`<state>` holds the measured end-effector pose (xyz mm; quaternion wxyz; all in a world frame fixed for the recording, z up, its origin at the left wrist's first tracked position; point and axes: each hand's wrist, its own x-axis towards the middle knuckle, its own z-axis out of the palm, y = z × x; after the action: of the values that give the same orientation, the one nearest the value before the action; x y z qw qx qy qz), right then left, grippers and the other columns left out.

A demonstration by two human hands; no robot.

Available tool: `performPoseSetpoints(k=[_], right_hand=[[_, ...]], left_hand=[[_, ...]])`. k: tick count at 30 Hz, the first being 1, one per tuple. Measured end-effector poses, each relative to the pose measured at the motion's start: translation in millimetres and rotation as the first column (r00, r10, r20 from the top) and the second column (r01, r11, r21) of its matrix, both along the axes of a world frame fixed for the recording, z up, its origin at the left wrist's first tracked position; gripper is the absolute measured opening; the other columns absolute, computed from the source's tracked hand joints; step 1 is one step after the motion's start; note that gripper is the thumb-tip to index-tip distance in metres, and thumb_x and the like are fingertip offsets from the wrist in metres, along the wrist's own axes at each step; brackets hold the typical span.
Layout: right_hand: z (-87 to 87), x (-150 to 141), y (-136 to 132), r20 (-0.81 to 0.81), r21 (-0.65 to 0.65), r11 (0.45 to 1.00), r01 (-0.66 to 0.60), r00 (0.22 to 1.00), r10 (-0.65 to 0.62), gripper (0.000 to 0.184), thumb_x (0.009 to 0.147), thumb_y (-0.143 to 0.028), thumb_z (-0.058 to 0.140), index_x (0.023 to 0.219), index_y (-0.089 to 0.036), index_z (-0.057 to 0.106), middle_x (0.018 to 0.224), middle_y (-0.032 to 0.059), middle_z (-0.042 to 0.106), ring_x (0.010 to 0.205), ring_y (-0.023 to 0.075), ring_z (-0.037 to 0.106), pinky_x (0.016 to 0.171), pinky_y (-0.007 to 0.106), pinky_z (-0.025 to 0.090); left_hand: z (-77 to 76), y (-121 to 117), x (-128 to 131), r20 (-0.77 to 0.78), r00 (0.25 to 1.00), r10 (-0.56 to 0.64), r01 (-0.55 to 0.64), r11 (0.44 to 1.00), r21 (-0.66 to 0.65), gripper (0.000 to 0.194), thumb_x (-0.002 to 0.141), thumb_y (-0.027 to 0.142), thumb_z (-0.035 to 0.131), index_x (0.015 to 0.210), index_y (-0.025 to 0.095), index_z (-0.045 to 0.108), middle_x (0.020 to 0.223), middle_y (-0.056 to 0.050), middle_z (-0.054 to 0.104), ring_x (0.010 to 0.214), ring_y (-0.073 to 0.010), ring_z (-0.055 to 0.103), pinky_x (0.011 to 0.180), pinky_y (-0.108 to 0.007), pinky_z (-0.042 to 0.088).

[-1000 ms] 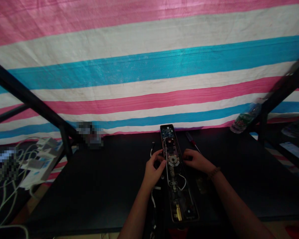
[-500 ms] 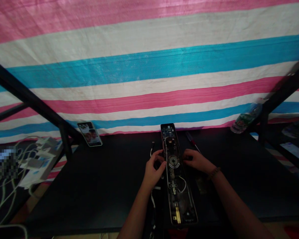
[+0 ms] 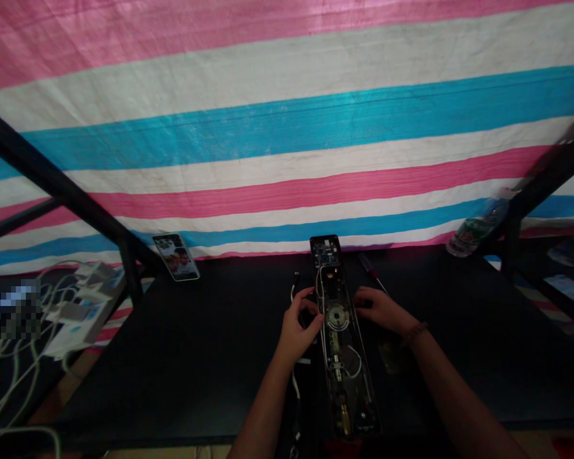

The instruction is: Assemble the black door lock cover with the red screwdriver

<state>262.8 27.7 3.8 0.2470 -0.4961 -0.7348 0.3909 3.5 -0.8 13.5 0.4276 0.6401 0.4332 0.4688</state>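
Note:
A long, narrow black electronic door lock (image 3: 337,380) lies lengthwise before me, its inside exposed. A green circuit board sits at its far end, a round metal part near the middle, white wires along it and a brass cylinder at the near end. My left hand (image 3: 298,325) grips its left edge, thumb on the rim and fingers curled. At the right edge, my right hand (image 3: 379,308) holds it with bent fingers; those fingertips are partly hidden. A screwdriver (image 3: 372,270) with a red and dark handle lies just beyond my right hand.
A phone (image 3: 176,256) leans at the back left of the black table (image 3: 210,357). A plastic bottle (image 3: 476,228) stands tilted at the back right. White cable (image 3: 295,385) runs left of the lock. Plugs and a power strip (image 3: 79,325) lie far left, beside black frame bars.
The view has shifted slightly, moving things a little to the right. The lock seems tilted a bit differently, with its brass cylinder darker. Both hands keep their places at its edges.

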Motion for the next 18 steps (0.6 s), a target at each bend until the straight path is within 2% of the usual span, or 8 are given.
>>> performPoseSetpoints(k=[11,18], right_hand=[[-2.6,2.2,0.8,-0.007,-0.002,1.0,-0.009,1.0,0.009,0.004,0.081,-0.023,0.07,0.082,-0.019,0.07,0.087,0.0024,0.061,0.082,0.0187,0.059,0.074,0.03,0.047],[-3.0,1.9,0.1,-0.012,-0.006,1.0,-0.004,1.0,0.003,0.009,0.082,-0.027,0.069,0.084,-0.019,0.071,0.089,0.0027,0.062,0.084,0.0187,0.06,0.077,0.031,0.047]], left_hand=[[1.5,0.4,0.4,0.006,0.999,0.036,-0.035,0.999,-0.024,0.044,0.086,0.032,0.064,0.128,0.019,0.057,0.082,0.0,0.067,0.081,-0.0189,0.064,0.081,-0.033,0.045],[-3.6,1.7,-0.3,0.008,0.999,0.032,-0.031,0.999,-0.009,0.044,0.087,0.031,0.064,0.129,0.019,0.057,0.082,0.0,0.066,0.081,-0.0183,0.063,0.081,-0.032,0.046]])
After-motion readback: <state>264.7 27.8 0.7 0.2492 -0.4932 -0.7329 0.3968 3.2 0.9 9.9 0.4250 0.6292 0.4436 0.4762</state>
